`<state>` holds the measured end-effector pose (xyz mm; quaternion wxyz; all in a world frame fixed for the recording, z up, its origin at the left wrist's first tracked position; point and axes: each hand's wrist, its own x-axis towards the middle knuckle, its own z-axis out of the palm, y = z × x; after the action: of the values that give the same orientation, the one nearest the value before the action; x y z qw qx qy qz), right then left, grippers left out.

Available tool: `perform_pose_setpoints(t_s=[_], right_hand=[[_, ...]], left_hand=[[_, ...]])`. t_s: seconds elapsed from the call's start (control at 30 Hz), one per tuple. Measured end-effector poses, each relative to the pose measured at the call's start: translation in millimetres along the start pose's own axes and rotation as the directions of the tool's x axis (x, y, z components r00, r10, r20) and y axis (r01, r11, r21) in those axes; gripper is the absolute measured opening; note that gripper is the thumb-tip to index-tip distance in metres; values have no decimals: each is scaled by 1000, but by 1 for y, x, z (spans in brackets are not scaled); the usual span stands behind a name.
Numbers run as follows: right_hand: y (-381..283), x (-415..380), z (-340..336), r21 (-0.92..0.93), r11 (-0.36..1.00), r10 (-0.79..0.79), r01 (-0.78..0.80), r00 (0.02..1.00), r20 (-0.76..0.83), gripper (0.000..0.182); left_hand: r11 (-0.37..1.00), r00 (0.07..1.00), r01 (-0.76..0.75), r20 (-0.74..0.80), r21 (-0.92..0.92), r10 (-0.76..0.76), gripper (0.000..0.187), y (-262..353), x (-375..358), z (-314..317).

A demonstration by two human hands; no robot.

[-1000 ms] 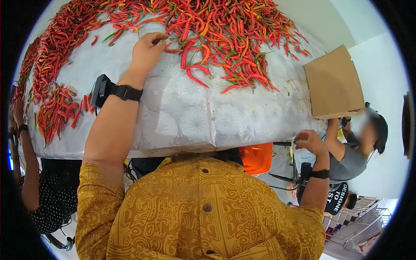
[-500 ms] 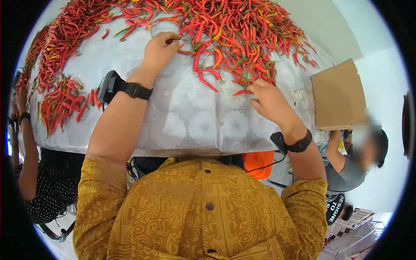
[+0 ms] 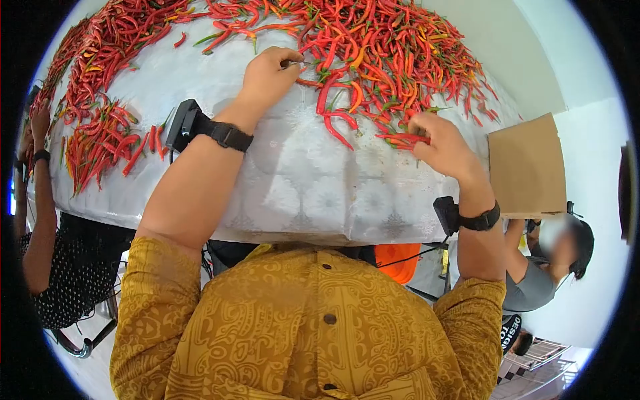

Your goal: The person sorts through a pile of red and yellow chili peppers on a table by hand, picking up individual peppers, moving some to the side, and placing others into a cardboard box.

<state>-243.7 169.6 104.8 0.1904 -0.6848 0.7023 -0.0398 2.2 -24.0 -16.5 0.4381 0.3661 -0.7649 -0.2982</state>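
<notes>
Red chili peppers (image 3: 373, 60) lie in a broad heap across the far side of the table, with a few orange and green ones among them. At the heap's near edge, my left hand (image 3: 270, 77) is closed in a pinch. Something thin and dark shows at its fingertips, too small to name. My right hand (image 3: 445, 145) is closed at the heap's near right edge, its fingers on a red chili pepper (image 3: 401, 139). Between my hands, a few long chili peppers (image 3: 339, 129) lie loose on the patterned white tablecloth (image 3: 300, 180).
A second pile of chili peppers (image 3: 100, 147) spreads along the left side, where another person's hand (image 3: 40, 123) reaches in. At the right stands a cardboard box (image 3: 527, 167), with a person (image 3: 533, 273) beside it. Below the table's near edge sits an orange container (image 3: 395, 263).
My right hand has closed on a chili pepper at the heap's edge and sits slightly farther right. My left hand stays pinched by the heap. The whole view has shifted a little.
</notes>
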Motion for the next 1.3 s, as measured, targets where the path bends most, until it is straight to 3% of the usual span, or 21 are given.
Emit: perform_pose_setpoints(t_s=[0.07,0.2,0.27,0.37,0.6,0.67,0.7,0.77,0.87,0.97,1.0,1.07,1.17,1.3], right_hand=[[-7,13,3,35,982,-179,186,973,-144,25],[-7,44,16,-106,976,-214,192,938,-271,25],[-6,57,21,-191,969,-188,158,970,-152,25],[-5,68,33,-289,956,-90,55,990,-109,24],[-12,59,28,-375,922,-121,94,992,-48,22],[-17,57,23,-515,857,14,30,997,80,21],[-16,56,23,-517,855,12,30,997,79,21],[-15,54,25,-407,907,-174,108,976,-128,18],[-39,58,26,-309,932,-261,189,942,-211,20],[-47,71,42,-313,901,-378,302,899,-221,21],[-49,75,46,-311,901,-378,301,898,-225,21],[-53,80,50,-413,870,-332,269,939,-88,14],[-51,82,48,-410,866,-338,285,939,-62,16],[-53,68,47,-375,884,-302,279,953,-5,14]], left_hand=[[1000,1000,0,-1,-16,0,23,3,-1,-1],[1000,1000,7,-15,-12,-8,22,5,-1,-2],[1000,1000,20,-16,-21,-21,22,4,-1,-1],[995,994,89,61,42,-91,24,11,0,-5],[995,994,83,63,49,-86,25,13,-1,-8],[994,993,92,73,54,-96,25,15,-1,-9],[994,993,91,70,53,-94,25,14,0,-8],[993,992,96,71,63,-100,25,13,-1,-7],[993,992,100,70,69,-105,25,13,0,-6],[995,994,79,64,63,-83,24,13,-1,-7],[995,995,76,65,66,-81,24,13,-1,-7],[994,993,99,58,36,-101,24,13,-1,-6],[999,1000,22,-18,23,-21,22,12,-2,-4],[999,1000,27,1,17,-27,22,9,-1,-4]])
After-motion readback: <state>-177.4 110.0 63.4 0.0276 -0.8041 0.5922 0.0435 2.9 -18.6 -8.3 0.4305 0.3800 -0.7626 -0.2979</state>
